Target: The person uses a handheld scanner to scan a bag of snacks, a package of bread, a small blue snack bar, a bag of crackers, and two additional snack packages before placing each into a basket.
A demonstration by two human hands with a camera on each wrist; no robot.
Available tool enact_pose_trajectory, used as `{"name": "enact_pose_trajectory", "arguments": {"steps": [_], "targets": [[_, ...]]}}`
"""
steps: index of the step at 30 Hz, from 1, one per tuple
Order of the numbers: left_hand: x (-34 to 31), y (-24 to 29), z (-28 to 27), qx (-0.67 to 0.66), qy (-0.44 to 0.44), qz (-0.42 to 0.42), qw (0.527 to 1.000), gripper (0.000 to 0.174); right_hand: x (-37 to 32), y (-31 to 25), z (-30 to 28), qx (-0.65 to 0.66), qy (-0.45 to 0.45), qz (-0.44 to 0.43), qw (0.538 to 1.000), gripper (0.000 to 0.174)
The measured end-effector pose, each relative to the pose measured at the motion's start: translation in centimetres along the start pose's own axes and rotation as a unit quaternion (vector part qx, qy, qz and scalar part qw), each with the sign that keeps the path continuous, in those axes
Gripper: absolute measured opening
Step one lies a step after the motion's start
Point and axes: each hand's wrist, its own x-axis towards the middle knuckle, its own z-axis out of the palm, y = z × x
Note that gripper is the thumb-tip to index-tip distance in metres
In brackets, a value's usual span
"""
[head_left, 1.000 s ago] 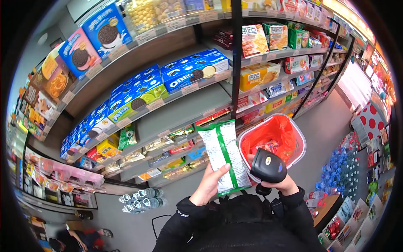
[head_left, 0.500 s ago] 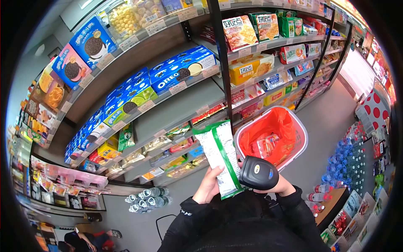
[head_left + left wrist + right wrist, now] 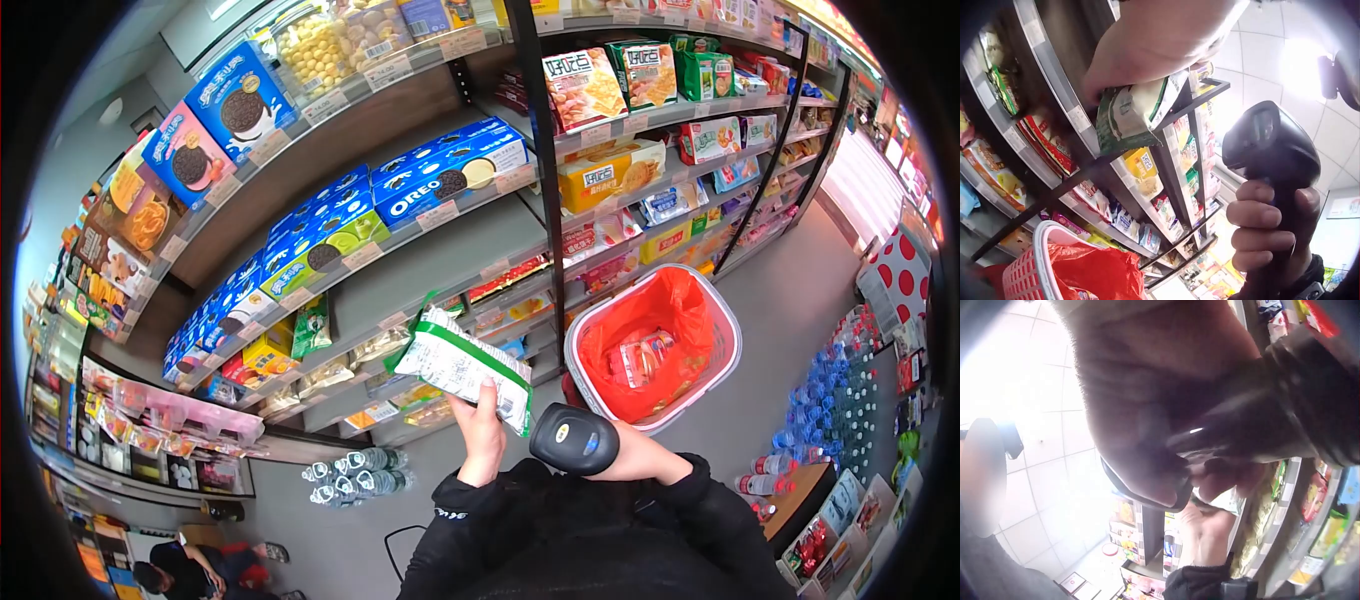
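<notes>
In the head view my left hand (image 3: 481, 438) grips a white and green snack bag (image 3: 462, 366), thumb on its printed face, the bag tilted in front of the lower shelves. To its right, my right hand (image 3: 637, 452) holds a black handheld scanner (image 3: 573, 439), whose head is near the bag's lower right end without a visible touch. The left wrist view shows the right fingers (image 3: 1260, 219) curled round the handle of the scanner (image 3: 1272, 140), and the bag (image 3: 1132, 119) under the left hand (image 3: 1157, 44).
A pink and white basket (image 3: 735, 345) lined with a red bag (image 3: 690, 320), with packets inside, stands beyond the right hand. Shelves with blue Oreo boxes (image 3: 440, 180) run across the front. Bottles stand on the floor at left (image 3: 357, 475) and right (image 3: 830, 390). A person (image 3: 185, 570) is at lower left.
The snack bag has moved left and turned from nearly upright to a slant. The scanner has shifted left, away from the basket, and more of the basket's inside shows.
</notes>
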Motion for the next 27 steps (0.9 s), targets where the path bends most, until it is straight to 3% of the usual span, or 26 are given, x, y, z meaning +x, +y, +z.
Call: {"name": "enact_pose_trajectory", "arguments": {"steps": [8,22,24,25,27], "targets": [[-0.8,-0.8,0.3,0.007,-0.021,0.003,1.0,0.053,-0.6,0.0,0.1,-0.036,0.057,-0.021,0.998,0.041],[-1.6,-0.6,-0.4,0.055,-0.041,-0.017,0.998,0.049,-2.2,-0.5,-0.1,-0.018,0.076,-0.029,0.997,0.045],[-1.7,-0.3,-1.3,0.025,-0.088,-0.134,0.987,0.049,-2.3,0.1,-0.1,0.013,0.083,-0.026,0.996,0.052],[-1.8,0.0,-1.9,0.024,-0.085,-0.128,0.988,0.049,-2.5,0.0,-0.4,0.011,0.078,-0.029,0.996,0.052],[-2.0,0.9,-2.9,-0.12,-0.193,-0.347,0.91,0.048,-2.8,-0.7,-0.8,0.041,0.095,-0.008,0.995,0.054]]}}
